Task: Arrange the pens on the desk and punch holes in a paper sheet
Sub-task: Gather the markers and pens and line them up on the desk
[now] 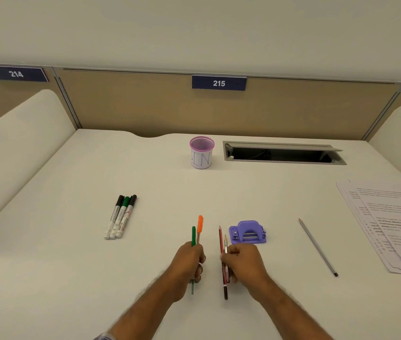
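Note:
My left hand (189,262) grips two pens side by side, a green pen (193,235) and an orange-capped pen (200,225), their tips pointing away from me. My right hand (242,262) holds two pencils, a red pencil (220,238) and a shorter grey pencil (225,242), lying on the desk. Just beyond my right hand sits a purple hole punch (248,232). Three whiteboard markers (121,217) lie together at the left. A lone grey pencil (317,246) lies at the right. A stack of printed paper sheets (391,224) rests at the desk's right edge.
A purple mesh pen cup (202,152) with a white label stands at the back middle of the white desk (72,278). To the cup's right is an open cable slot (283,154). Beige partition panels and curved side dividers enclose the desk.

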Available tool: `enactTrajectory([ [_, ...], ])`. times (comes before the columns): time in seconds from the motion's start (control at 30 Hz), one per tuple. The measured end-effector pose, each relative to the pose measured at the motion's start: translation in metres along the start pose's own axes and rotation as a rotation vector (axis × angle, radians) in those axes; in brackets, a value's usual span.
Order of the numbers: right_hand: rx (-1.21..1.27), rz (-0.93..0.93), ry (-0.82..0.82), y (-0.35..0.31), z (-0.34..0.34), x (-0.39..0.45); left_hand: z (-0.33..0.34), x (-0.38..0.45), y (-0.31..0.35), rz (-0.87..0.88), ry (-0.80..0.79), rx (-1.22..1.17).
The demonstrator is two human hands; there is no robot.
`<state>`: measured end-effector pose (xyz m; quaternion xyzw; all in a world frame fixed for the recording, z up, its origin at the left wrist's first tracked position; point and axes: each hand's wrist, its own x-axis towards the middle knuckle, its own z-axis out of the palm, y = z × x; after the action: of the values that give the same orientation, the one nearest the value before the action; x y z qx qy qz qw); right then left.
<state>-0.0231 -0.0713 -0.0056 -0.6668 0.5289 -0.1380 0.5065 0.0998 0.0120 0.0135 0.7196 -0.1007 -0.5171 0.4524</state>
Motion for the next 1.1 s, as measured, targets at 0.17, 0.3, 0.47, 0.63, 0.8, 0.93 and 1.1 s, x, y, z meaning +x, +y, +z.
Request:
enactTrajectory([
  [0.17, 0.279, -0.060, -0.126, -0.020, 0.010, -0.015, 0.005, -0.001, -0.003, 0.095, -0.142, -0.038],
  [0.3, 0.271, -0.095, -0.036, -0.025, 0.023, -0.021, 0.004, -0.004, -0.002, 0.110, -0.142, -0.106],
  [0.47, 0.305, -0.094, 0.043, -0.028, 0.035, -0.022, -0.002, -0.009, 0.001, 0.199, -0.062, -0.064],
  [0.63, 0.324, -0.069, 0.063, -0.035, 0.043, -0.017, -0.014, -0.012, 0.003, 0.263, 0.034, 0.000],
  [0.8, 0.363, -0.023, 0.019, -0.043, 0.053, -0.013, -0.039, -0.010, 0.004, 0.247, 0.052, -0.032],
  [0.93, 0.398, 0.011, -0.062, -0.053, 0.066, -0.012, -0.058, -0.004, 0.001, 0.233, 0.132, -0.041],
  [1.1, 0.399, 0.036, -0.124, -0.065, 0.083, -0.004, -0.079, 0.007, 0.002, 0.226, 0.205, -0.004],
])
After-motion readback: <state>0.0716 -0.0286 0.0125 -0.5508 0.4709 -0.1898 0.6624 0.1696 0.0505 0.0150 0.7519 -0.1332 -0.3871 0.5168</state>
